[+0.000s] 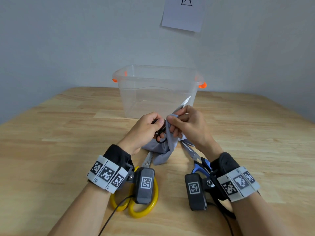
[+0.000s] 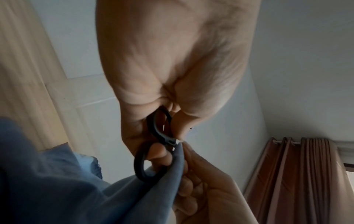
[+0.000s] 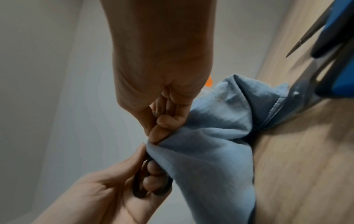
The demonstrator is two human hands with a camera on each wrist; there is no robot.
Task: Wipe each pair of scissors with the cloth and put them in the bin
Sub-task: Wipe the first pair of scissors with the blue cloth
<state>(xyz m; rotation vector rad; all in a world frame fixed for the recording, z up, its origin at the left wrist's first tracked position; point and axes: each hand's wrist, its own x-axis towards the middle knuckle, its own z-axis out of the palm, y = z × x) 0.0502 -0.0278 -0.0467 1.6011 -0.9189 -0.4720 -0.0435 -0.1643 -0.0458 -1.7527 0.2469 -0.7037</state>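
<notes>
My left hand (image 1: pixel 150 126) grips the black-handled scissors (image 1: pixel 160 137) by their loops, fingers through them (image 2: pixel 153 151). The blade tip (image 1: pixel 186 101) points up and away toward the bin. My right hand (image 1: pixel 184 123) pinches the grey-blue cloth (image 1: pixel 163 150) around the blades close to the handles (image 3: pixel 172 145). The cloth hangs down and bunches on the table. The clear plastic bin (image 1: pixel 158 91) with orange clips stands just beyond my hands and looks empty.
Yellow-handled scissors (image 1: pixel 143 201) lie on the wooden table (image 1: pixel 51 133) under my left wrist. Blue-handled scissors (image 1: pixel 197 160) lie under my right wrist, blades partly under the cloth. A paper sheet (image 1: pixel 184 12) hangs on the wall behind.
</notes>
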